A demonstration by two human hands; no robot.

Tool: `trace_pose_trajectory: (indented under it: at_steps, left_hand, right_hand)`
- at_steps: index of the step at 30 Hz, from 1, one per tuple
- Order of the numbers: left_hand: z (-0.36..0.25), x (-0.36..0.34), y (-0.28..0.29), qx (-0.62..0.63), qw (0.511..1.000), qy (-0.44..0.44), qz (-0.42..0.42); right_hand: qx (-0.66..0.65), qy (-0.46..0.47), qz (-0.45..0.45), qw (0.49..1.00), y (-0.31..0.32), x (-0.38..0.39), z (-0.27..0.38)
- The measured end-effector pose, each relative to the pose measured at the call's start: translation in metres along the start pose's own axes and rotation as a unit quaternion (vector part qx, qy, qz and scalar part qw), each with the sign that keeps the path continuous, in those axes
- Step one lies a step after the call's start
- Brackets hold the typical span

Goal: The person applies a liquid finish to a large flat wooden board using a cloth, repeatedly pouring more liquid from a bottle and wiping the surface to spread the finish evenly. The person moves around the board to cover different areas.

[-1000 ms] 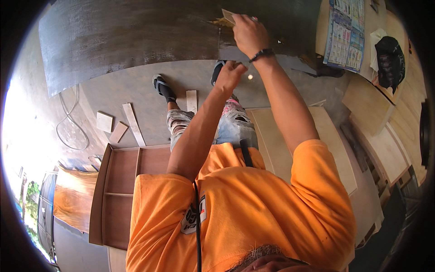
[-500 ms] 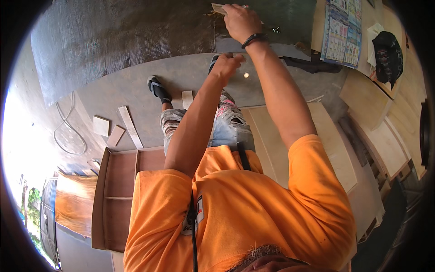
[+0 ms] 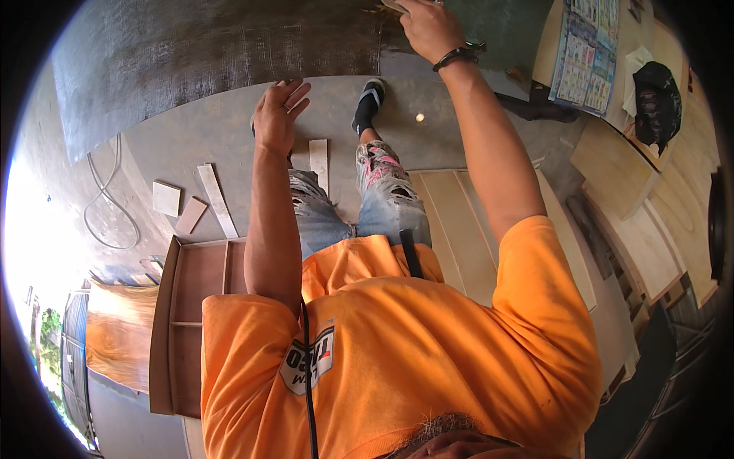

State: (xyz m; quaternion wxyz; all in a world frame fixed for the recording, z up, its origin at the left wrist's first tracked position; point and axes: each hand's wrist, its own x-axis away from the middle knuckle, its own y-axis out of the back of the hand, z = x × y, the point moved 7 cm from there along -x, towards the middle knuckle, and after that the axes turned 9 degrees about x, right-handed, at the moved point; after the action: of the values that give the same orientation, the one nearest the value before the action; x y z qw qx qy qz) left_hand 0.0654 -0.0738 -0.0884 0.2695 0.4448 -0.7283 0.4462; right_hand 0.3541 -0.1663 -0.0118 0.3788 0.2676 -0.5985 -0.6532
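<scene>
At the top edge of the view, my right hand (image 3: 430, 29), with a dark band on its wrist, is closed on a thin flat tan piece (image 3: 394, 5) over the large dark panel (image 3: 206, 65). The picture's edge cuts off part of that piece, and its exact kind is unclear. The panel has a streaky sheen, with a seam near the hand. My left hand (image 3: 280, 115) hangs near the panel's front edge, holding nothing, fingers apart. I cannot tell whether it touches the panel.
Wood offcuts (image 3: 217, 200) and a looped cable (image 3: 111, 195) lie on the floor to the left. A brown compartmented cabinet frame (image 3: 162, 336) stands near my left side. Light boards (image 3: 451, 222) lie to the right, with a printed sheet (image 3: 585, 57) and black bag (image 3: 657, 107) beyond.
My left hand has swung left, away from the right one, and its fingers have spread. My right hand has moved farther forward and slightly right, still holding the flat piece.
</scene>
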Motion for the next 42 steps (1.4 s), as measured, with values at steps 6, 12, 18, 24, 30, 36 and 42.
trace_pose_trajectory:
  at_steps: [6, 12, 18, 24, 30, 36, 42]
  left_hand:
    - [-0.012, 0.008, -0.012, -0.123, 0.992, -0.001, -0.034]
    - [-0.025, 0.01, -0.025, -0.201, 0.977, 0.033, -0.07]
    - [-0.021, 0.004, -0.022, -0.22, 0.972, 0.058, -0.058]
    - [-0.015, -0.007, -0.014, -0.239, 0.967, 0.082, -0.03]
    - [-0.009, -0.019, -0.013, -0.251, 0.962, 0.1, -0.024]
    - [-0.012, -0.015, -0.019, -0.254, 0.963, 0.091, -0.021]
    - [-0.021, -0.003, -0.019, -0.248, 0.964, 0.09, -0.016]
  right_hand:
    - [0.024, -0.012, 0.0, 1.0, 0.004, -0.003, 0.003]
    - [0.026, -0.012, 0.022, 0.999, 0.001, -0.001, 0.027]
    - [-0.007, 0.013, 0.07, 0.997, -0.008, 0.005, 0.048]
    - [-0.015, 0.043, 0.122, 0.991, -0.004, 0.034, 0.056]
    - [-0.072, 0.024, 0.064, 0.995, -0.013, 0.092, 0.063]
    - [-0.123, -0.024, 0.126, 0.984, -0.029, 0.168, 0.059]
    - [-0.213, -0.145, 0.009, 0.966, 0.079, 0.12, -0.005]
